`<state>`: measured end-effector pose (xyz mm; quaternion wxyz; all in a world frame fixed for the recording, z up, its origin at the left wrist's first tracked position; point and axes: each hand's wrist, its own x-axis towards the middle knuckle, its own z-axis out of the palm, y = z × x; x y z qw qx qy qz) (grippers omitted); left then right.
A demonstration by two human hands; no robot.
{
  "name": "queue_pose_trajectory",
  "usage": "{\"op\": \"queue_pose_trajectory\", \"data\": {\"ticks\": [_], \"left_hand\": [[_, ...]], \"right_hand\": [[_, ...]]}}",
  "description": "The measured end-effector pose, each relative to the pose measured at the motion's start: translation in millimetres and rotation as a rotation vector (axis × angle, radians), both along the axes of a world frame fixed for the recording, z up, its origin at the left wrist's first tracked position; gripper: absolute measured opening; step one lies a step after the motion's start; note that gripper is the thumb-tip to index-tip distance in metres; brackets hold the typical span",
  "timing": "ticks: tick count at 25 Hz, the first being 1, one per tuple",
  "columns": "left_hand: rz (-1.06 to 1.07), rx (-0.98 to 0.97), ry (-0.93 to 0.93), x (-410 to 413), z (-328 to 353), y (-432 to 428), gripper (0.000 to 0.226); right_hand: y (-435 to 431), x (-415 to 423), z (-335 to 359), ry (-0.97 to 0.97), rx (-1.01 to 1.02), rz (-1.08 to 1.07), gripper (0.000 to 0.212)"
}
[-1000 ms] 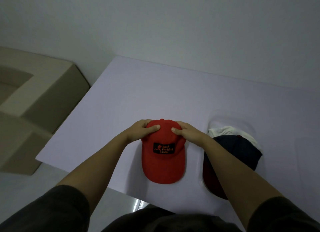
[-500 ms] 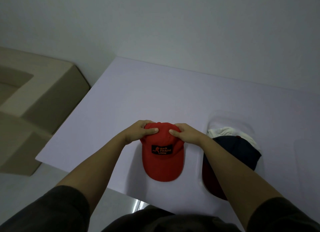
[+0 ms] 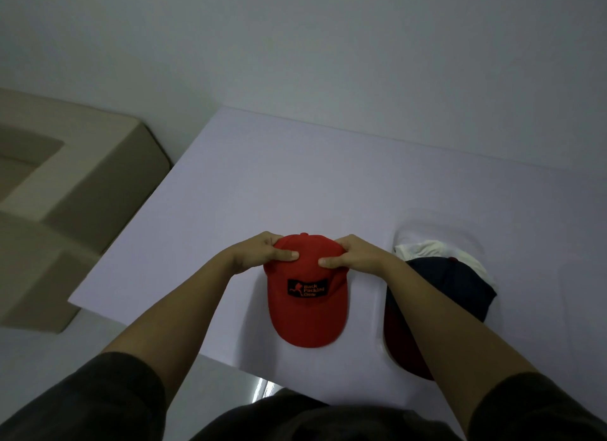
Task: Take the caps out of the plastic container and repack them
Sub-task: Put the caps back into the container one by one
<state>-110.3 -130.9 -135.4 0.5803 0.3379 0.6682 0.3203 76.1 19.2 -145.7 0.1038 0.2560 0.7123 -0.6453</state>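
Note:
A red cap with a black patch lies on the white table, its brim pointing toward me. My left hand grips the left side of its crown and my right hand grips the right side, thumbs on top. To the right stands a clear plastic container that holds a white cap, a dark navy cap on top of it and a dark red brim at the near end. My right forearm crosses over the container.
A tan cardboard box with open flaps stands on the floor to the left of the table. A plain wall rises behind the table's far edge. The table's near edge runs just under the red cap's brim.
Both hands have pinched the red cap's crown closer together and drawn the cap slightly away from me; the crown looks more bunched. The caps in the container have not moved.

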Motion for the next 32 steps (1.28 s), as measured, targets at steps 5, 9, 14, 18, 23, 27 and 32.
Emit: {"op": "queue_pose_trajectory", "data": {"ticks": [5,9,14,18,23,27,32], "left_hand": [[-0.079,-0.058,0.048,-4,1,1,0.031],[-0.046,-0.059,0.041,-2,0,2,0.028],[0.019,-0.006,0.045,3,4,0,0.012],[0.076,0.098,0.042,1,23,0,0.011],[0.134,0.300,0.004,5,55,11,0.047],[0.191,0.419,-0.021,22,82,41,0.031],[0.098,0.432,0.031,60,102,93,0.010]], "right_hand": [[-3,-2,-4,0.039,-0.042,-0.067,0.030],[-1,-4,-3,0.012,-0.067,-0.048,0.033],[1,-5,3,0.024,0.029,-0.042,0.034],[-3,-11,16,0.120,0.044,-0.136,0.033],[5,-7,55,0.250,0.048,-0.204,0.031],[23,12,88,0.347,0.119,-0.289,0.020],[62,57,109,0.405,0.248,-0.430,0.024]]}}
